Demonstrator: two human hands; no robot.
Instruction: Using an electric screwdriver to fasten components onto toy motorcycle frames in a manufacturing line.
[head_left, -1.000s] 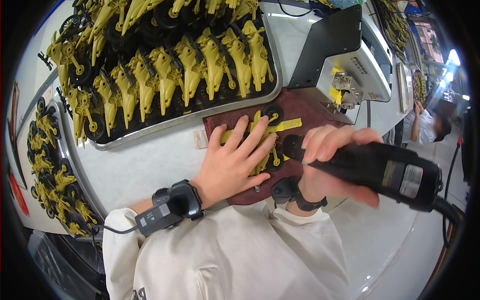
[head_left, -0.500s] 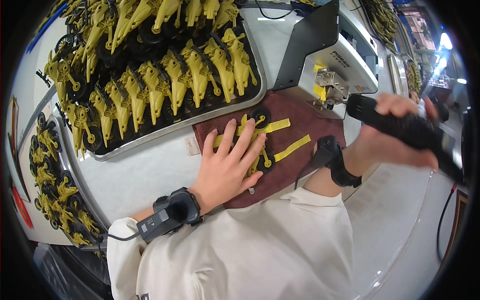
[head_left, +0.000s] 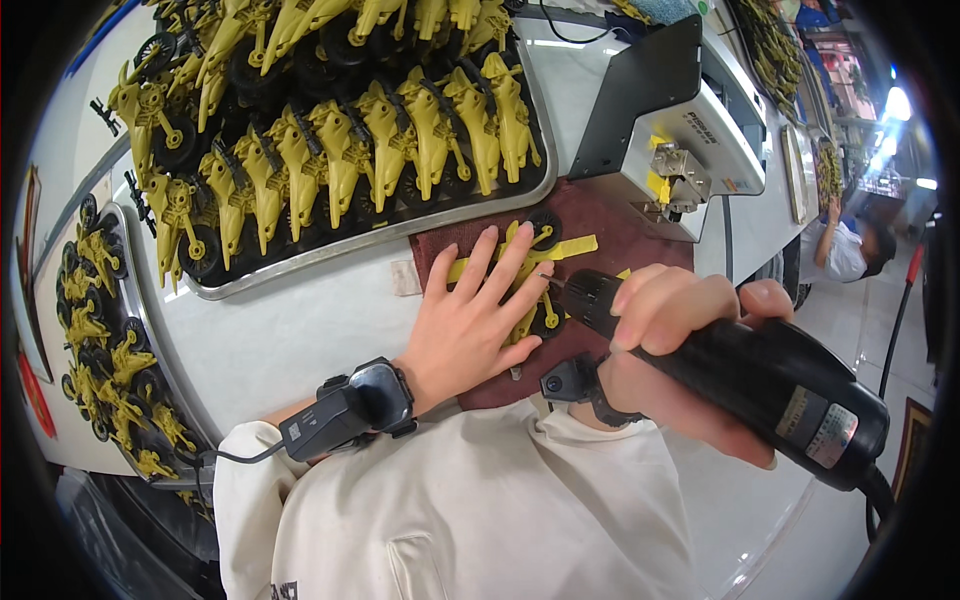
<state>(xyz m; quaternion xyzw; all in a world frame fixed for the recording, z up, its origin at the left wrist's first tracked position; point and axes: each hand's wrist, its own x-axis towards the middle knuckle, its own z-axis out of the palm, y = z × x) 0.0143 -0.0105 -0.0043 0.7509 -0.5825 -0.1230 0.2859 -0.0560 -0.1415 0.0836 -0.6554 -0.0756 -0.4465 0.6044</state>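
Observation:
My left hand lies flat with spread fingers on a yellow toy motorcycle with black wheels, pressing it onto a dark red mat. My right hand grips a black electric screwdriver. Its thin bit touches the toy beside my left fingertips. A loose yellow strip of the toy sticks out past my fingers toward the right. Both wrists wear black devices.
A metal tray full of several yellow toy motorcycles stands behind the mat. Another tray of the same toys sits at the left. A grey machine with a black cover stands right of the tray. Another person works far right.
My right hand swung the screwdriver away to the right and has now brought it back down, its bit on the toy. My left hand stayed pressed on the toy.

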